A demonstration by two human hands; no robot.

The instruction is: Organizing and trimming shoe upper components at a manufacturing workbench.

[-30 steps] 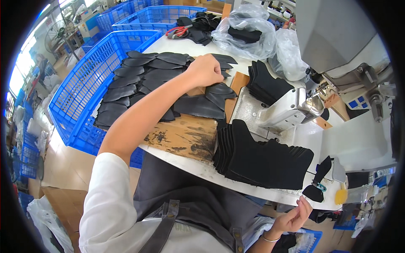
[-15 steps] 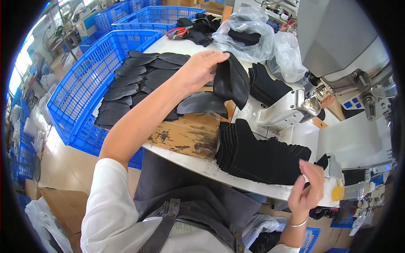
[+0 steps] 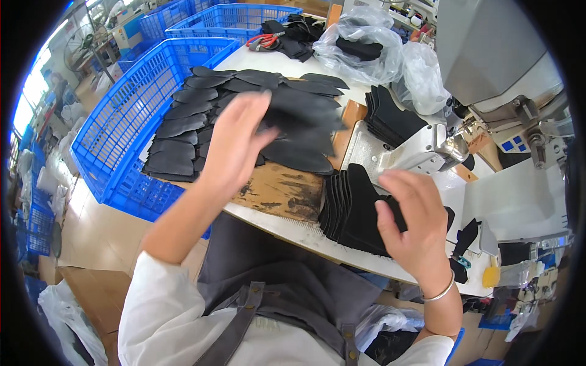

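Note:
My left hand [image 3: 237, 141] is slightly blurred, with thumb and fingers apart and nothing in it. It hovers over the left part of a spread of overlapping black leather-like pieces [image 3: 180, 135]. Just right of it is a blurred black piece [image 3: 299, 119] on top of the others; whether it lies flat cannot be made out. My right hand [image 3: 416, 222] is open, fingers curved and apart, above a fanned stack of black fabric pieces [image 3: 360, 213] at the table's front edge. That hand hides part of the stack.
A machine with a metal arm [image 3: 415, 149] stands right of the stacks. Behind it lie more black pieces [image 3: 394, 116], clear plastic bags [image 3: 357, 43] and red-handled cutters [image 3: 264, 41]. A worn wooden board [image 3: 281, 192] lies in front. Blue crate [image 3: 128, 110] adjoins on the left.
My left hand has let go of the folded black piece and moved left, toward me. My right hand has moved up and left from the stack's right end, its fingers opening.

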